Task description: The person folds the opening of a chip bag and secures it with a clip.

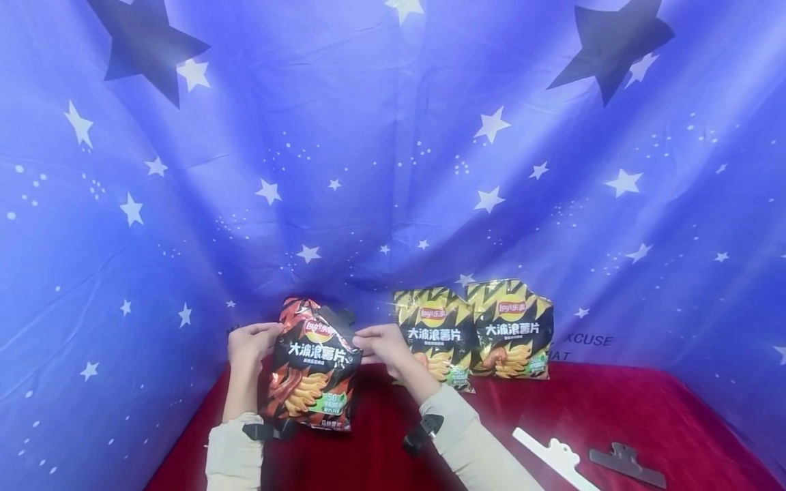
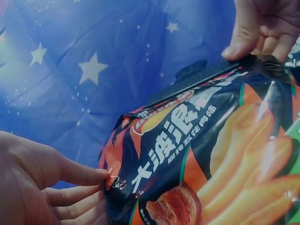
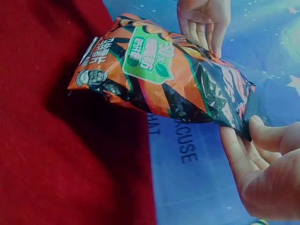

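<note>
A black-and-orange bag of potato chips (image 1: 310,375) is held upright by both hands, tilted slightly, near the back of the red cloth. A black clip (image 2: 201,80) runs along its folded top edge; in the head view only part of it shows. My left hand (image 1: 248,348) pinches the bag's left edge, thumb in front and fingers partly behind. With thumb and fingers, my right hand (image 3: 267,171) pinches the bag's upper right corner beside the clip's end. Whether it grips the clip itself is hard to tell.
Two yellow-and-black chip bags (image 1: 510,334) stand side by side at the back, right of the hands. A white clip (image 1: 555,458) and a dark grey clip (image 1: 626,464) lie on the red cloth (image 1: 688,423) at front right. A blue star-printed curtain (image 1: 368,136) hangs behind.
</note>
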Demonstrator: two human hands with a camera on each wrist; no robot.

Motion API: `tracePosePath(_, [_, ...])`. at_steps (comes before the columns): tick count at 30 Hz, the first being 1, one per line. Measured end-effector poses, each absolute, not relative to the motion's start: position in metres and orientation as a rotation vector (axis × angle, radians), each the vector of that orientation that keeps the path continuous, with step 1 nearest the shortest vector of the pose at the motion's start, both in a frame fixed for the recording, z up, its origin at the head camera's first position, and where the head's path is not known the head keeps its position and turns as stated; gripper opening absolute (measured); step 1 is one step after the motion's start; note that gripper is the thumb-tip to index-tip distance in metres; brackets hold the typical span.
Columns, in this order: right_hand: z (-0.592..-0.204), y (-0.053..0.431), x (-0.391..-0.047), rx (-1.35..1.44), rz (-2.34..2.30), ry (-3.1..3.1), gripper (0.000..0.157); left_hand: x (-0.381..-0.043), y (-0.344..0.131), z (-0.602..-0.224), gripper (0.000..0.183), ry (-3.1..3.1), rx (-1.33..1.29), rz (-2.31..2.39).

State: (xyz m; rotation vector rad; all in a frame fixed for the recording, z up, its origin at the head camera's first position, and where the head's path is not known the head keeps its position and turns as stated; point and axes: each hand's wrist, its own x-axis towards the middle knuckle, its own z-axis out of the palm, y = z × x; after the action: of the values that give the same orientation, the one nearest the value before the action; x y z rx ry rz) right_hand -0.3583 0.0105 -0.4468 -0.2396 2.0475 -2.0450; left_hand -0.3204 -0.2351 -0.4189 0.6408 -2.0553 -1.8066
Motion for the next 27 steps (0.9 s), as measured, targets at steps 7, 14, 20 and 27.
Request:
tracePosePath(7, [-0.463,-0.001,-0.355,-0.175,-2.056,1.972,0.028,-0.322,-0.245,-0.427,0.032,-2.206,0.715,-1.720])
tracePosePath(14, [-0.476,-0.009,-0.356,-0.123,-2.057,1.955,0.025,-0.328,-0.251,-0.434,0.029,-2.222,0.732,-1.745])
tracePosePath(20, [-0.487,-0.012,-0.358,-0.078,-2.060,1.942,0.025,-0.335,-0.256,-0.445,0.032,-2.220,0.742,-1.797])
tracePosePath(27, [-0.492,-0.015,-0.356,-0.080,-2.056,1.948,0.029,-0.337,-0.258,-0.453,0.025,-2.265,0.755,-1.758])
